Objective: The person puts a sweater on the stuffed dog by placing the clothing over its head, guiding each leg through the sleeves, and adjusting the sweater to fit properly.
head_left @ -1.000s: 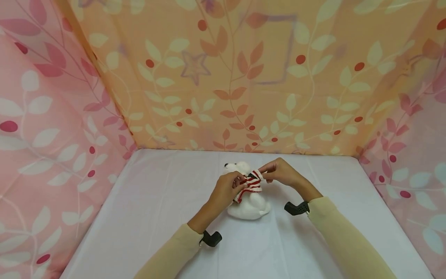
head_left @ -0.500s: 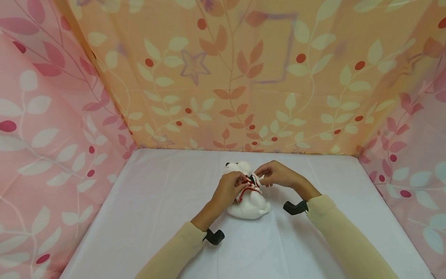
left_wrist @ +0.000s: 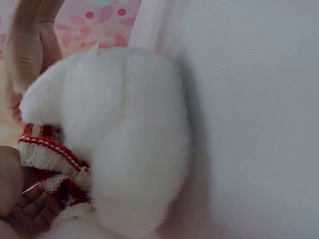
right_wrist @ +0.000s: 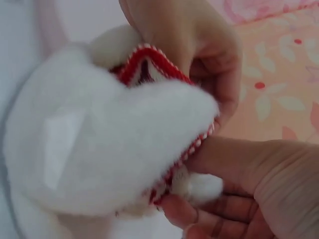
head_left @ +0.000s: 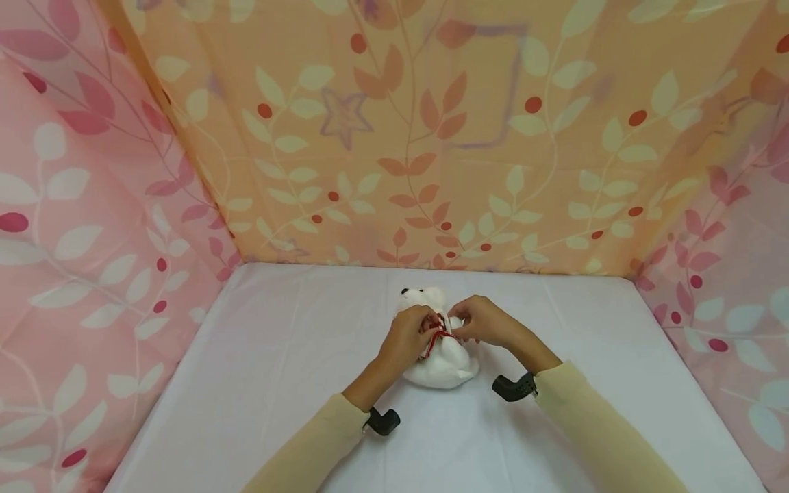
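Plush animal: a white furry toy sits on the surface, near its far edge and roughly central, between the two hands; its head is uppermost, with the black nose towards the left.
Sweater: a red-and-white striped knitted garment is around the toy's upper body, with beaded-looking red trim along its hem; both hands are on it.
Left hand: the person's left hand grips the sweater at the toy's left side as seen from the head, its fingers curled in against the knit.
Right hand: the person's right hand pinches the sweater on the opposite side, thumb tucked under the red trim and fingertips beneath, beside a small white paw.
Label: a flat white tag lies against the fur.
Wrists: cream sleeves reach down both forearms, each with a black device at the cuff.
Backdrop: orange leaf-print fabric hangs behind, pink leaf-print fabric along both sides.
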Motion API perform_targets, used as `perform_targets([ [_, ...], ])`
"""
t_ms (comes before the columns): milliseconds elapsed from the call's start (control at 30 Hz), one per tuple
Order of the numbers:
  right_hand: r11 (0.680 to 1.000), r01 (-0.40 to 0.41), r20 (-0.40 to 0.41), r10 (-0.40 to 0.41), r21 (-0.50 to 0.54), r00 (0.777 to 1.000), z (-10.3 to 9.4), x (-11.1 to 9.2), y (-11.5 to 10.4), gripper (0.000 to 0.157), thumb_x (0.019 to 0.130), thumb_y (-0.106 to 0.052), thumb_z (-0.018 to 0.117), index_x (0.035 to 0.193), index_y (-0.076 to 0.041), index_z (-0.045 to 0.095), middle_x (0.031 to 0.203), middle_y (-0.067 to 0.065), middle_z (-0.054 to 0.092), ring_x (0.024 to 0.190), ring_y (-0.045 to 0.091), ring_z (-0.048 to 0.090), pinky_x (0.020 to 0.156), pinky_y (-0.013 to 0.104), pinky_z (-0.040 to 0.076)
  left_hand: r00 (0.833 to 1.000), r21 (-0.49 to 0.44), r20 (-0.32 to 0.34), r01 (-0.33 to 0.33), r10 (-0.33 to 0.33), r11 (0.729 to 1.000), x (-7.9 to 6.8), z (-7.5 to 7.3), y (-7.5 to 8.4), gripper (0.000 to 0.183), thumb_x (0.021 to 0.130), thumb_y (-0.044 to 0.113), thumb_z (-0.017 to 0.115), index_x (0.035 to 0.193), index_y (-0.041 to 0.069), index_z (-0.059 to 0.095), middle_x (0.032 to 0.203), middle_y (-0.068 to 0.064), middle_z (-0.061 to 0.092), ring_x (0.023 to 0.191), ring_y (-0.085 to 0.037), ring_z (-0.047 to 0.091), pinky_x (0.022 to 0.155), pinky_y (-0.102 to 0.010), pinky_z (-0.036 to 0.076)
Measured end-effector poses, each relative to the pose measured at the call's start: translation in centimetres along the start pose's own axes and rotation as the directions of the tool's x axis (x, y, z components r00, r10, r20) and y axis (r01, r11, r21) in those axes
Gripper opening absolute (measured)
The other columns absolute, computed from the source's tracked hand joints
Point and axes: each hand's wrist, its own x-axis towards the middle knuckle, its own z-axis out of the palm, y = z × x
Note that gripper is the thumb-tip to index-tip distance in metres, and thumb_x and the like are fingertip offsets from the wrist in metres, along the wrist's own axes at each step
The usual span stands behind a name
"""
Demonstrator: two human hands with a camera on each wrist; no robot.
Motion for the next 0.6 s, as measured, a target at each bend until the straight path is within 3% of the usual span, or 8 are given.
perform_targets([
  [133,0.994,0.008,-0.066,-0.015,-0.110,0.998,0.6,-0.1,-0.1,0.020,0.082,-0.003,0.077,0.102,-0.002,0.073,0.081,0.000,0.066,0.063,0.016,0.055,0.057,0.027,0.045,0.999,-0.011,0.018,-0.038,0.038,0.999,0.0,-0.2,0.1,0.013,0.088,0.005,0.079,0.096,0.006,0.069,0.080,0.001,0.058,0.072,-0.008,0.050,0.062,-0.017,0.045],
  [300,0.993,-0.001,-0.106,-0.012,-0.121,0.994,0.7,-0.5,0.3,0.012,0.082,-0.008,0.075,0.093,-0.007,0.070,0.077,-0.002,0.060,0.070,0.014,0.050,0.062,0.028,0.042,0.992,-0.102,0.069,-0.097,0.104,0.990,-0.3,-1.2,0.2,0.011,0.096,0.015,0.072,0.104,0.007,0.071,0.086,0.002,0.061,0.073,-0.006,0.054,0.064,-0.019,0.048],
  [467,0.999,-0.025,-0.045,0.024,-0.027,0.999,0.4,-0.9,0.5,0.013,0.085,-0.008,0.067,0.097,-0.004,0.066,0.066,0.004,0.063,0.056,0.015,0.057,0.053,0.029,0.046,0.966,-0.090,0.148,-0.202,0.214,0.975,-1.3,-2.2,0.0,0.018,0.095,0.022,0.074,0.107,0.010,0.071,0.091,0.002,0.062,0.077,-0.008,0.056,0.067,-0.020,0.049],
  [600,0.997,-0.041,0.040,0.039,0.059,0.998,0.0,-1.1,0.4,0.015,0.086,-0.004,0.067,0.100,-0.002,0.062,0.062,0.012,0.065,0.049,0.019,0.057,0.047,0.031,0.047,0.947,-0.028,0.183,-0.264,0.265,0.964,-1.9,-2.5,-0.2,0.016,0.093,0.014,0.075,0.108,0.009,0.072,0.097,0.001,0.065,0.085,-0.009,0.058,0.073,-0.020,0.049],
])
